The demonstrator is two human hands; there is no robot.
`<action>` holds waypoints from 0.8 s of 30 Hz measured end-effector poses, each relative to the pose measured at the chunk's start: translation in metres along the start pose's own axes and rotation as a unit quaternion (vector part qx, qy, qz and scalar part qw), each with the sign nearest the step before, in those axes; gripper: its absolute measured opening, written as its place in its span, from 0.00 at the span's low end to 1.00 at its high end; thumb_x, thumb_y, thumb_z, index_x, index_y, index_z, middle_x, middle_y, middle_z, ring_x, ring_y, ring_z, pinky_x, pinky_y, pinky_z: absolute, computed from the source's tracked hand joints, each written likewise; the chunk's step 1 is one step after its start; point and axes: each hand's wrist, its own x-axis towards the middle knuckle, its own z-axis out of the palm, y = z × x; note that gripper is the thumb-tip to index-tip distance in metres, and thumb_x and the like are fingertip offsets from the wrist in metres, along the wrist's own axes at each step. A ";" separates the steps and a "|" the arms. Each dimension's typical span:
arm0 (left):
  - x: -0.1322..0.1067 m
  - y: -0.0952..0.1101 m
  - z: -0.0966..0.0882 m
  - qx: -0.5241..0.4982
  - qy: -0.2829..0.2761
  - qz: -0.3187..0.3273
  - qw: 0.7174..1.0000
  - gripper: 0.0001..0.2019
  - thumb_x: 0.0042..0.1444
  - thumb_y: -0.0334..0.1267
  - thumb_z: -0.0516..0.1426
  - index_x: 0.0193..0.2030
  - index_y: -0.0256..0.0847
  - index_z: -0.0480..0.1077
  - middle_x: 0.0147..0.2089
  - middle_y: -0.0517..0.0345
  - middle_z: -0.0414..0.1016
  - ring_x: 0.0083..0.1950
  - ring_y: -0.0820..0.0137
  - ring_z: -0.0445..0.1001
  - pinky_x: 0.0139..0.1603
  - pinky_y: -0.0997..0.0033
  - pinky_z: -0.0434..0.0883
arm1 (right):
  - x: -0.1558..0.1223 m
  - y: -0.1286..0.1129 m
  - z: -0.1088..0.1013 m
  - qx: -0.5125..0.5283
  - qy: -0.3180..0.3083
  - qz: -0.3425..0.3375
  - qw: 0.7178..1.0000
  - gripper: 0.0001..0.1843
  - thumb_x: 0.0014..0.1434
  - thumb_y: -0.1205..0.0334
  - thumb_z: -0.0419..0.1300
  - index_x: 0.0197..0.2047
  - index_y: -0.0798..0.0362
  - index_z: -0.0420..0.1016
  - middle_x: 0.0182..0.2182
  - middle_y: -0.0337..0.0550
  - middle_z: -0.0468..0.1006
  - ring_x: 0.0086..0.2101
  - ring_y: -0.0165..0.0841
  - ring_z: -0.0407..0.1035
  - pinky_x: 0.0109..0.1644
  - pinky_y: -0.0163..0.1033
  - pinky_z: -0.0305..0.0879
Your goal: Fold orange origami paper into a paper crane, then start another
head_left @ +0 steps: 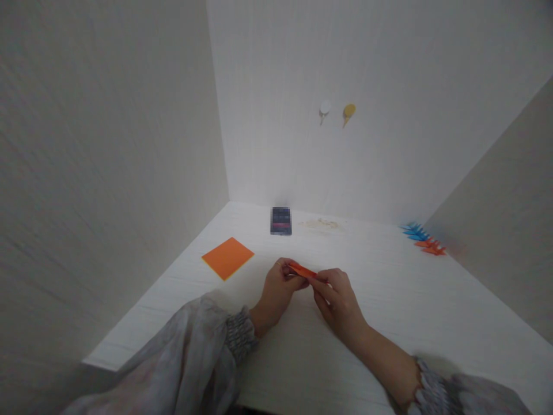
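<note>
A narrow folded piece of orange paper (303, 270) is pinched between my two hands, just above the white table. My left hand (280, 288) grips its left end with thumb and fingers; a ring shows on one finger. At the right end, the thumb and fingers of my right hand (339, 300) press on the paper. Parts of the paper are hidden under the fingertips. To the left of my hands lies a stack or sheet of flat square orange paper (228, 258) with a thin yellow edge.
A dark phone-like device (281, 222), partly blurred, rests near the back wall beside a tan stain (322, 223). Folded blue paper shapes (415, 231) and orange ones (431, 246) line the right wall. A white hook (324, 108) and a yellow hook (349, 110) are on the back wall.
</note>
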 end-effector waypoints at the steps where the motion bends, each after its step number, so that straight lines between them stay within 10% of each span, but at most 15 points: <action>1: 0.000 0.001 0.000 -0.006 -0.003 0.001 1.000 0.15 0.41 0.29 0.61 0.34 0.37 0.60 0.31 0.60 0.71 0.33 0.73 0.73 0.40 0.66 0.71 | 0.000 -0.001 -0.001 -0.001 0.001 -0.001 1.000 0.15 0.52 0.75 0.51 0.42 0.52 0.70 0.33 0.46 0.69 0.34 0.35 0.62 0.35 0.43 0.60; 24: 0.001 0.005 0.000 0.000 -0.030 0.008 1.000 0.21 0.39 0.33 0.63 0.37 0.38 0.56 0.26 0.62 0.73 0.29 0.73 0.73 0.36 0.68 0.70 | -0.001 -0.003 -0.004 0.067 0.011 0.085 0.994 0.13 0.53 0.72 0.52 0.41 0.51 0.70 0.32 0.45 0.67 0.34 0.35 0.63 0.35 0.43 0.62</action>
